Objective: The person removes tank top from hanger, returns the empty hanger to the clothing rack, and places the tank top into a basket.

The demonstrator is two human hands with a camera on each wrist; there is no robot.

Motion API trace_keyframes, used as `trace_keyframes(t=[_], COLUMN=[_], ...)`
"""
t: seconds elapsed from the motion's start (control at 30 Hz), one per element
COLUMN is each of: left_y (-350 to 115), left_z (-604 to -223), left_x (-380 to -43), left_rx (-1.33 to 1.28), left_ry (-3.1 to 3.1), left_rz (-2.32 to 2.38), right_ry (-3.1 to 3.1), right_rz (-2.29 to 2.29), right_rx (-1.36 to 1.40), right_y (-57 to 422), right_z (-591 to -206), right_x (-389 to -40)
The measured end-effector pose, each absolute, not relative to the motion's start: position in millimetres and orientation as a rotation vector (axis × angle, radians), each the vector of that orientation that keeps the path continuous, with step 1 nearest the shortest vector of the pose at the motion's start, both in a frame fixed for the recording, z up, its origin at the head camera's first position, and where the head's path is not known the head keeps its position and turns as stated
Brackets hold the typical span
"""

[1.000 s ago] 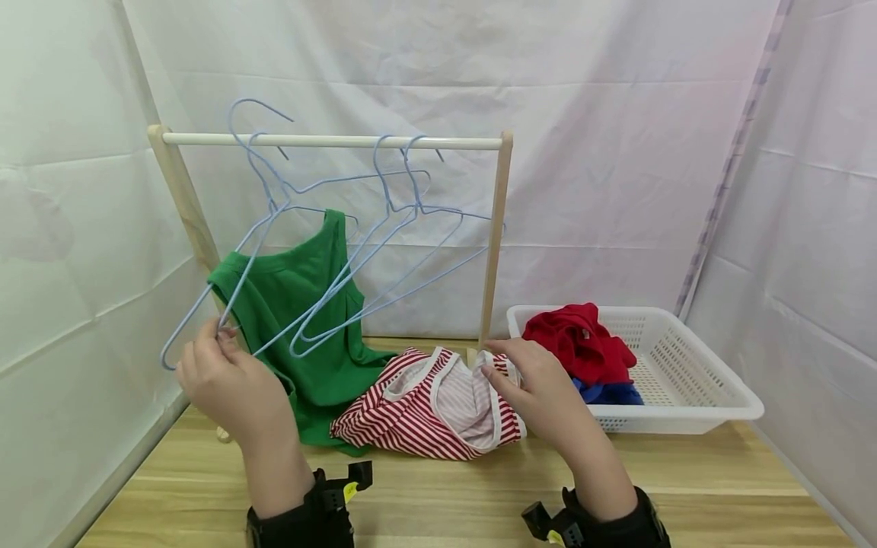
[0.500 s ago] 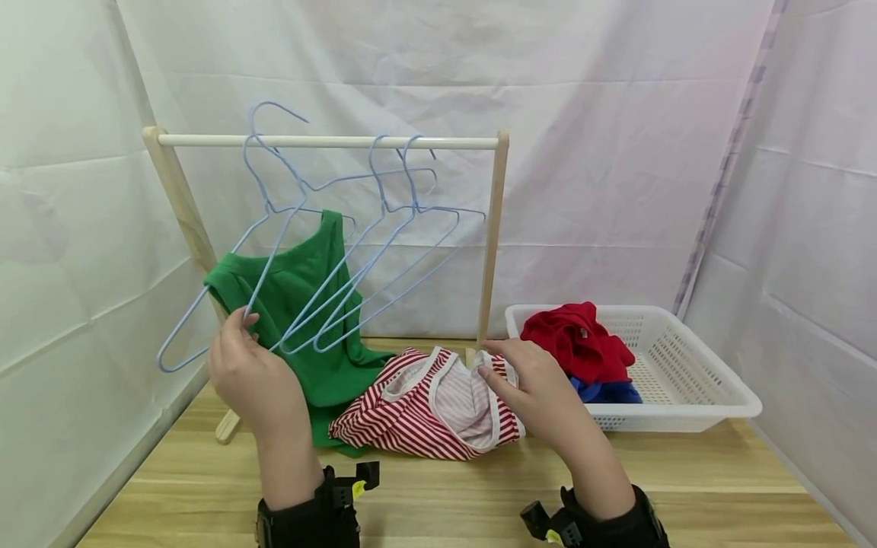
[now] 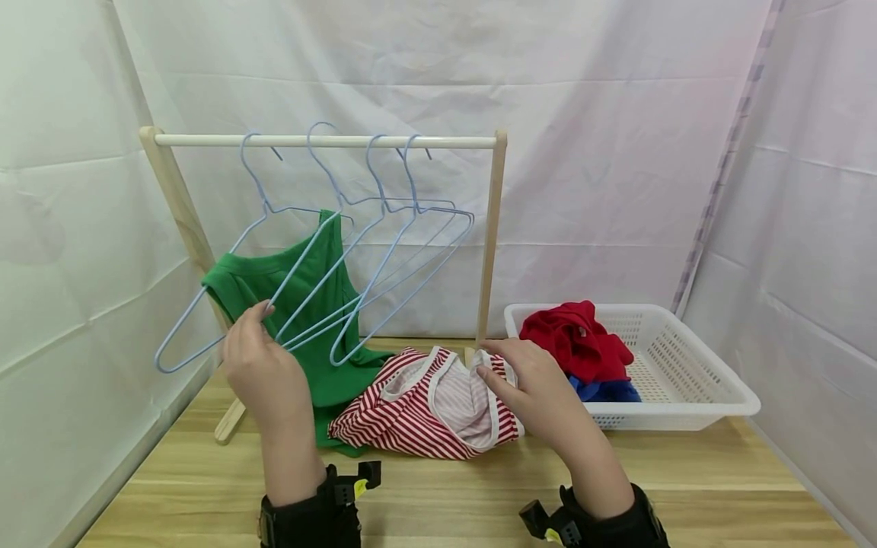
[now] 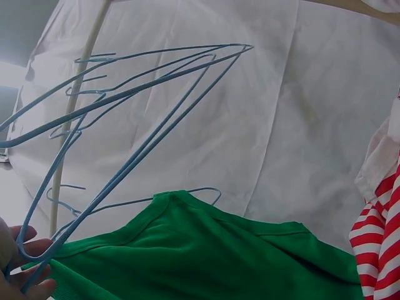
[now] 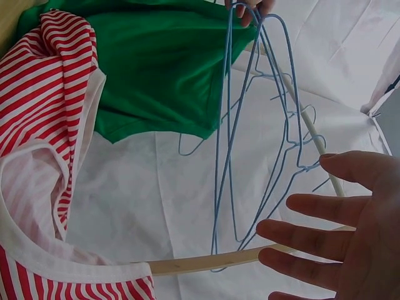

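My left hand pinches the lower left corner of a light blue wire hanger, whose hook sits at the rail. Just behind, a green tank top hangs from the leftmost hanger, its lower part reaching the table. In the left wrist view, thumb and fingers are curled round the wire. My right hand is beside a red-and-white striped sleeveless top lying crumpled on the table. Its fingers are spread and fairly straight in the right wrist view, with nothing gripped.
A wooden rack with a white rail stands at the back, with two more bare hangers on its right half. At the right, a white plastic basket contains red cloth and blue cloth. White curtains enclose the wooden table.
My left hand has moved right with the hanger, whose hook went from above the rail's left part down to the rail further right. My right hand has stayed in place.
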State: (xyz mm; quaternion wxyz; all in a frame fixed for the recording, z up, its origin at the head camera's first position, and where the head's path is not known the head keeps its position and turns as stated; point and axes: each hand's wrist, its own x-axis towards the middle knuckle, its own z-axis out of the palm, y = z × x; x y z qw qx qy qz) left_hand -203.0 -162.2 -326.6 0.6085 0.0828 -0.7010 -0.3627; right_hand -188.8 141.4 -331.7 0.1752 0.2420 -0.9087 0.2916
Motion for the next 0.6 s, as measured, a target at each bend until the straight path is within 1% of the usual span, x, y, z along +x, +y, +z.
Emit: trace_keyframes(t=[0.2,0.6], left_y=[-161.4,-162.6], left_z=[-326.9,-325.3], left_x=[-202.7,-197.2], left_rx=[0.144,0.151], left_ry=[-1.641,-1.708], left_rz=[-0.816,-0.853], right_ry=[-2.574,-2.639], right_rz=[0.819,0.817], right_rx=[0.691,0.702], right_y=[141.1,140.1], right_z=[-331.4,-330.2], right_x=[-188.8,-187.8])
